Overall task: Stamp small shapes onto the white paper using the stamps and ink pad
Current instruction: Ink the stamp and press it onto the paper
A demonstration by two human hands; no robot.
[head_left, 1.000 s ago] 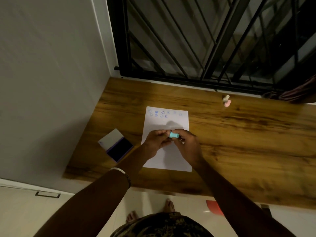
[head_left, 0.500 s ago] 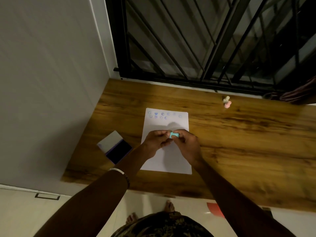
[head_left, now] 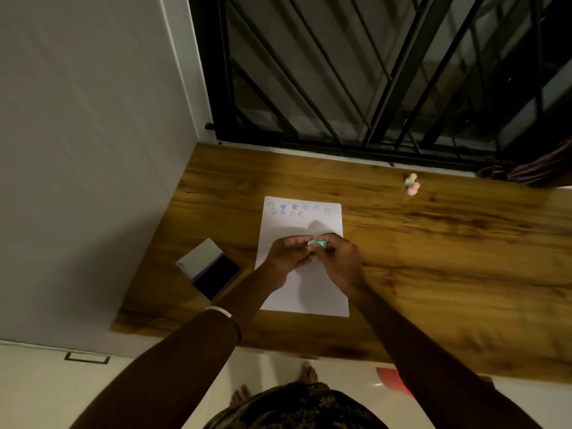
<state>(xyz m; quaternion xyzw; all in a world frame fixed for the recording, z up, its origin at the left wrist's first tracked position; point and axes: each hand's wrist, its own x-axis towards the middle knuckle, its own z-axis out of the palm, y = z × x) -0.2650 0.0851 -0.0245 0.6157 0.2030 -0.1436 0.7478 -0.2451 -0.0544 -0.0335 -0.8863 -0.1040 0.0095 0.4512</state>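
Observation:
A white paper (head_left: 312,289) lies on the wooden table (head_left: 433,258), with several small blue stamped shapes (head_left: 294,209) along its far edge. Both hands meet above the middle of the sheet. My left hand (head_left: 288,258) and my right hand (head_left: 339,261) pinch a small teal stamp (head_left: 317,243) between their fingertips, the stamp lying sideways. An open ink pad (head_left: 213,272) with a dark pad and a raised white lid rests on the table left of the paper.
Two more small stamps, one cream (head_left: 411,178) and one pink (head_left: 413,189), stand at the far right of the table. A grey wall (head_left: 93,181) borders the table's left side and a black metal window grille (head_left: 371,88) runs behind it. Dark cloth (head_left: 526,171) lies far right.
The hands stay together over the paper, fingers shifting slightly around the teal stamp. The paper, ink pad and far stamps have not moved.

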